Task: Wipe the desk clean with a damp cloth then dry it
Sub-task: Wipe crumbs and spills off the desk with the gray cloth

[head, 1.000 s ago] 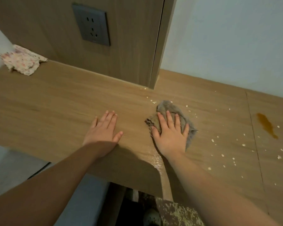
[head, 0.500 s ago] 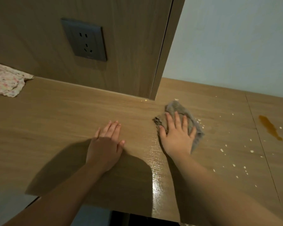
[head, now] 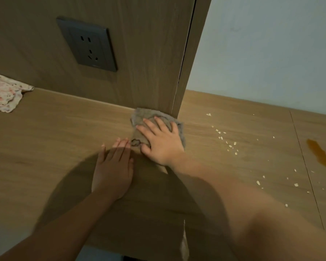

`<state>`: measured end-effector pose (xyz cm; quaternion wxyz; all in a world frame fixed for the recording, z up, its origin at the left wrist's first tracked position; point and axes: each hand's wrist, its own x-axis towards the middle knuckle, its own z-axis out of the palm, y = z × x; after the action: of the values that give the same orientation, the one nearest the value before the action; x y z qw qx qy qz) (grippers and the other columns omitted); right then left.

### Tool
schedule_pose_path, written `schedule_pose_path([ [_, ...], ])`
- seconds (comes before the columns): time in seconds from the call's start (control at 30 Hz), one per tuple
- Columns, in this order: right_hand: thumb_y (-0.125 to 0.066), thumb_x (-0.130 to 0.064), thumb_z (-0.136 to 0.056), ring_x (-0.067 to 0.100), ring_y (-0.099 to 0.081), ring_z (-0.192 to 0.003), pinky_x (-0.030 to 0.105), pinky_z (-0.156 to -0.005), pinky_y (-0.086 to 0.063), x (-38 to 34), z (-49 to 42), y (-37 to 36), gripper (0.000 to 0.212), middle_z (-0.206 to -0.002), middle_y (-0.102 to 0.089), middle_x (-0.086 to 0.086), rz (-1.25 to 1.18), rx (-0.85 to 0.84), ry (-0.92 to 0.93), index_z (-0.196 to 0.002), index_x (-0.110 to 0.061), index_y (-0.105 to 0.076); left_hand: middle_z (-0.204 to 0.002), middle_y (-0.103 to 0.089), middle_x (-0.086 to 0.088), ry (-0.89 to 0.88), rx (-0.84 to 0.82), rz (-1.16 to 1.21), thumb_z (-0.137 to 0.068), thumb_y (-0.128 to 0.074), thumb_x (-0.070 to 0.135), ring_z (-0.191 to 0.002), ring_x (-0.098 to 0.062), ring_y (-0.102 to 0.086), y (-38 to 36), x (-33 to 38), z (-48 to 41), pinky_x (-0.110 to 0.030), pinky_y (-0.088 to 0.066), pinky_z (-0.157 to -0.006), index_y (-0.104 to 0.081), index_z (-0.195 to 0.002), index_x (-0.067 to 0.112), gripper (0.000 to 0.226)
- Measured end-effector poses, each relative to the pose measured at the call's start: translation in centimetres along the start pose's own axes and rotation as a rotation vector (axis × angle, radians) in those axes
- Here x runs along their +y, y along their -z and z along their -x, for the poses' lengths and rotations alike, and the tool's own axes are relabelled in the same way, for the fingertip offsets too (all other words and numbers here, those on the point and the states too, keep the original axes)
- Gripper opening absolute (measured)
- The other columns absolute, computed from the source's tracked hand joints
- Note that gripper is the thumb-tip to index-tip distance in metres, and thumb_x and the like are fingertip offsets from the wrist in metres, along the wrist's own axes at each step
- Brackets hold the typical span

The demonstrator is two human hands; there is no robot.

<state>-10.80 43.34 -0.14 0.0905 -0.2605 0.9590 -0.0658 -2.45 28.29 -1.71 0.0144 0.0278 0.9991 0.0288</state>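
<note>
Right hand point(head: 163, 142), fingers spread, presses the grey cloth point(head: 149, 114) flat at the desk's point(head: 55, 138) back edge against the wood panel point(head: 139, 53). Left hand point(head: 112, 166) rests flat beside it. Wiping seems early: crumbs point(head: 231, 146) and a brown spill point(head: 320, 155) lie toward the right edge, and drying is not yet begun.

Dark grey wall socket point(head: 87, 45), 1 plate, 5 slots showing, at 11 o'clock. Set flush in an upright wood-grain panel point(head: 149, 53) that runs from 9 to 12 o'clock. Pale blue-grey wall point(head: 271, 49) fills 1 to 2 o'clock, beside the panel's narrow edge.
</note>
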Motion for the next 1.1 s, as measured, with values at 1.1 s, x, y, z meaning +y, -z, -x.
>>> schedule_pose_path([
  [1.1, -0.026, -0.048, -0.094, 0.018, -0.002, -0.144, 0.057, -0.112, 0.001, 12.3, 2.9, 1.2, 0.057, -0.157, -0.006, -0.007, 0.02, 0.033, -0.329, -0.147, -0.034, -0.012, -0.157, -0.001, -0.01, 0.091, -0.125, -0.008, -0.092, 0.0, 0.047, -0.144, -0.026, 0.003, 0.1, 8.1, -4.7, -0.049, -0.003, -0.115, -0.004, -0.148, 0.009, 0.068],
])
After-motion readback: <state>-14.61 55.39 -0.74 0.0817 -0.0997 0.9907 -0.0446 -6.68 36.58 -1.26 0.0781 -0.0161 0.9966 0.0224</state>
